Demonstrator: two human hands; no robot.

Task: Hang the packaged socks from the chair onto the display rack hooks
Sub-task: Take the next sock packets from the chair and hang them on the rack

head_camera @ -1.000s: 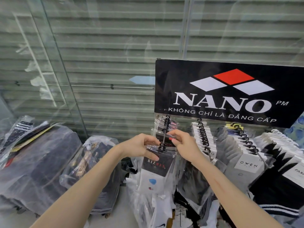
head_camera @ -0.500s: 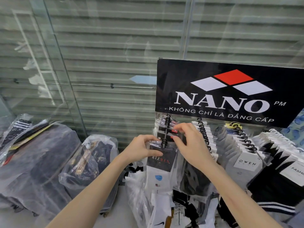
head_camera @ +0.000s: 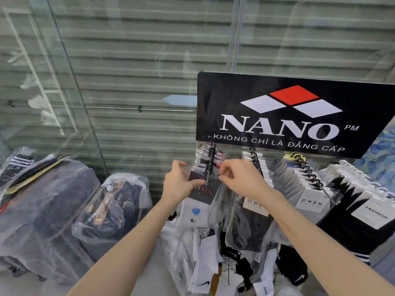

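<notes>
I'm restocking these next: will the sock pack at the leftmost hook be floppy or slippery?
Probably floppy: the sock pack sags below the top that the left hand and right hand hold. Likely slippery: its clear wrap shines. Seemingly light: one thin hook bears several.

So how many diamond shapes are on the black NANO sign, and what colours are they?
Red diamond: 1
White diamonds: 2
Total: 3
</notes>
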